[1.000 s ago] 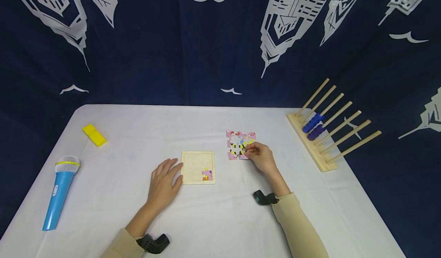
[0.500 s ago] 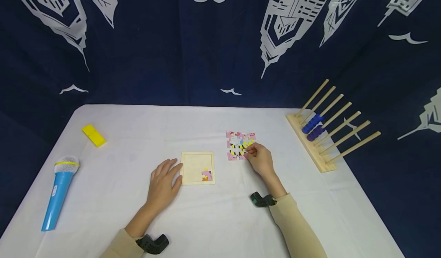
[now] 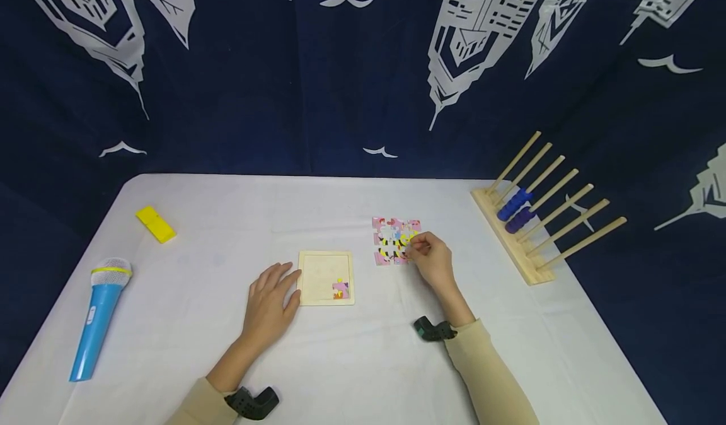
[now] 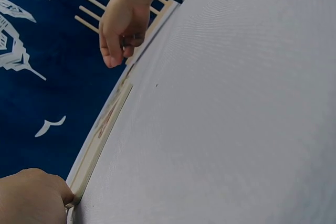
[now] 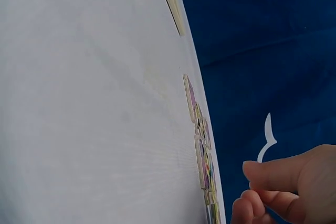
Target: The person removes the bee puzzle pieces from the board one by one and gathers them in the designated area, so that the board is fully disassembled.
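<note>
My left hand (image 3: 271, 305) rests on the table with relaxed fingers, thumb and forefinger touching the left edge of a square wooden puzzle tray (image 3: 302, 277). One pink and yellow jigsaw piece (image 3: 341, 289) lies in the tray's lower right corner. Right of the tray, several pink jigsaw pieces with black and yellow patterns (image 3: 383, 258) lie grouped on the tablecloth. Over their right side hovers my right hand (image 3: 432, 261), fingers loosely curled, thumb close to the forefinger. In the right wrist view, no piece shows between its thumb (image 5: 257, 174) and fingers.
A wooden peg rack (image 3: 513, 236) with blue and purple beads stands at the right. On the left lie a blue toy microphone (image 3: 99, 324) and a yellow block (image 3: 155, 224). The white table (image 3: 255, 204) ends at a dark blue curtain (image 3: 238, 97).
My right hand has shifted slightly beside the loose pieces, its fingertips lifting a little and moving right. The left hand and the tray stay in place.
</note>
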The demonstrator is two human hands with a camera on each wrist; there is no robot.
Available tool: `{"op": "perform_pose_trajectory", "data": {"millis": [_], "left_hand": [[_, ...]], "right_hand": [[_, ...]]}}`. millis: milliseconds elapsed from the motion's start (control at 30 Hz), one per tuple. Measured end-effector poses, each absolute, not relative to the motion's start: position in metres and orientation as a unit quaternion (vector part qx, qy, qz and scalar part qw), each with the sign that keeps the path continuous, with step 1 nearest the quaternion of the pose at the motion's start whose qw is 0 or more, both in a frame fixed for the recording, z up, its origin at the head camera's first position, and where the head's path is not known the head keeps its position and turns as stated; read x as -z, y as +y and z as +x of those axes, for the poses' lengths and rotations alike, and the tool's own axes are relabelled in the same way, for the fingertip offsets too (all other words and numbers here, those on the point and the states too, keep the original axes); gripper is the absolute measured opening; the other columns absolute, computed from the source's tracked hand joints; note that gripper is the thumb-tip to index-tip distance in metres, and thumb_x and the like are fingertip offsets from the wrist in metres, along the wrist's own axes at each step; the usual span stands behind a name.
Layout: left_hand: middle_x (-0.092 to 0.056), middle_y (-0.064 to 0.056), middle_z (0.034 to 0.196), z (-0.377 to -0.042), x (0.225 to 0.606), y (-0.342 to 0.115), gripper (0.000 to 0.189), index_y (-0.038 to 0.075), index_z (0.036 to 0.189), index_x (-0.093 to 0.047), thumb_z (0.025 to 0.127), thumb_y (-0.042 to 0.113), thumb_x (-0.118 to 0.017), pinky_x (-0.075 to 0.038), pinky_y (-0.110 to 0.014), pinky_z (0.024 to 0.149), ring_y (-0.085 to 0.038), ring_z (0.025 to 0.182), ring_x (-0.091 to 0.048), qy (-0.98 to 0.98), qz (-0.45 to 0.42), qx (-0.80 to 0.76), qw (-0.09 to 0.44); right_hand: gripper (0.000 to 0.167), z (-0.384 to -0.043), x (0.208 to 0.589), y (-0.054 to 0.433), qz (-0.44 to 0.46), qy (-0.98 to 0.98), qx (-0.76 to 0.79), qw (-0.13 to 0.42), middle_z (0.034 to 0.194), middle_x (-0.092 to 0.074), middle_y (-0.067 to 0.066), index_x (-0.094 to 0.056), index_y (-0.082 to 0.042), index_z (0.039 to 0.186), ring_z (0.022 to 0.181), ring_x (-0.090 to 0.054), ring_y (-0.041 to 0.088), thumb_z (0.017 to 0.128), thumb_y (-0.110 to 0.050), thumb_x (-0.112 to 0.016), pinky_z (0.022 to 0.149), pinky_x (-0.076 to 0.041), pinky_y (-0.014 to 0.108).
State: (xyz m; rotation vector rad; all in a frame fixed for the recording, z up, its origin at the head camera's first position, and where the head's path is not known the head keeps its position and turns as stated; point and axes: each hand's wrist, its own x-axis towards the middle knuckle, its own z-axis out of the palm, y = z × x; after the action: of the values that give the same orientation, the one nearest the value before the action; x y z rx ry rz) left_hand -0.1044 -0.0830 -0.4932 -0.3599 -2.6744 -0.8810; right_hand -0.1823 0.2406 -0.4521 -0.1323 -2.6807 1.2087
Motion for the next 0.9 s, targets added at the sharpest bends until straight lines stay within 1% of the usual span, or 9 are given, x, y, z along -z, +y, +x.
{"op": "perform_pose_trajectory", "data": {"millis": [100, 233, 467, 700, 767, 900], "left_hand": [[-0.055, -0.019, 0.138, -0.103, 0.494, -0.083, 0.037, 0.001, 0.124, -0.064, 0.089, 0.012, -0.065, -0.031, -0.056, 0.104, -0.039, 0.134, -0.041, -0.932, -0.125, 0.307, 0.149], [-0.056, -0.019, 0.137, -0.101, 0.496, -0.085, 0.037, 0.001, 0.124, -0.064, 0.088, 0.012, -0.066, -0.032, -0.057, 0.103, -0.039, 0.133, -0.041, -0.933, -0.122, 0.304, 0.149], [-0.056, -0.019, 0.137, -0.103, 0.495, -0.085, 0.037, 0.002, 0.124, -0.065, 0.089, 0.013, -0.066, -0.032, -0.056, 0.104, -0.039, 0.133, -0.042, -0.930, -0.126, 0.307, 0.158], [-0.056, -0.019, 0.137, -0.104, 0.495, -0.084, 0.037, 0.002, 0.123, -0.065, 0.089, 0.013, -0.066, -0.032, -0.055, 0.104, -0.038, 0.133, -0.042, -0.930, -0.127, 0.308, 0.153], [-0.056, -0.018, 0.137, -0.104, 0.495, -0.085, 0.037, 0.002, 0.124, -0.065, 0.089, 0.014, -0.066, -0.032, -0.055, 0.104, -0.038, 0.133, -0.042, -0.931, -0.126, 0.307, 0.152], [-0.056, -0.018, 0.137, -0.105, 0.496, -0.085, 0.036, 0.002, 0.124, -0.065, 0.089, 0.014, -0.066, -0.032, -0.054, 0.104, -0.037, 0.133, -0.042, -0.932, -0.127, 0.303, 0.155]], "right_hand": [[0.016, -0.181, 0.450, 0.238, -0.044, -0.894, -0.435, 0.092, 0.091, -0.067, 0.015, -0.066, 0.001, 0.099, 0.071, -0.056, 0.012, 0.085, -0.003, -0.069, 0.060, -0.045, 0.018], [0.018, -0.176, 0.449, 0.227, -0.031, -0.878, -0.473, 0.065, 0.091, -0.066, 0.015, -0.065, 0.003, 0.103, 0.071, -0.055, 0.012, 0.087, -0.002, -0.068, 0.058, -0.046, 0.017], [0.021, -0.163, 0.441, 0.192, 0.008, -0.860, -0.510, 0.016, 0.091, -0.063, 0.012, -0.065, 0.002, 0.106, 0.074, -0.053, 0.014, 0.085, -0.001, -0.070, 0.060, -0.043, 0.017], [0.026, -0.147, 0.434, 0.158, 0.065, -0.849, -0.523, -0.036, 0.094, -0.062, 0.009, -0.065, -0.001, 0.108, 0.078, -0.052, 0.016, 0.084, -0.004, -0.073, 0.062, -0.043, 0.019], [0.026, -0.143, 0.434, 0.151, 0.080, -0.847, -0.523, -0.045, 0.096, -0.063, 0.010, -0.065, -0.002, 0.109, 0.079, -0.052, 0.016, 0.084, -0.005, -0.073, 0.063, -0.043, 0.020], [0.028, -0.138, 0.436, 0.140, 0.102, -0.841, -0.528, -0.059, 0.102, -0.063, 0.015, -0.065, -0.002, 0.110, 0.078, -0.053, 0.016, 0.083, -0.004, -0.073, 0.065, -0.042, 0.019]]}}
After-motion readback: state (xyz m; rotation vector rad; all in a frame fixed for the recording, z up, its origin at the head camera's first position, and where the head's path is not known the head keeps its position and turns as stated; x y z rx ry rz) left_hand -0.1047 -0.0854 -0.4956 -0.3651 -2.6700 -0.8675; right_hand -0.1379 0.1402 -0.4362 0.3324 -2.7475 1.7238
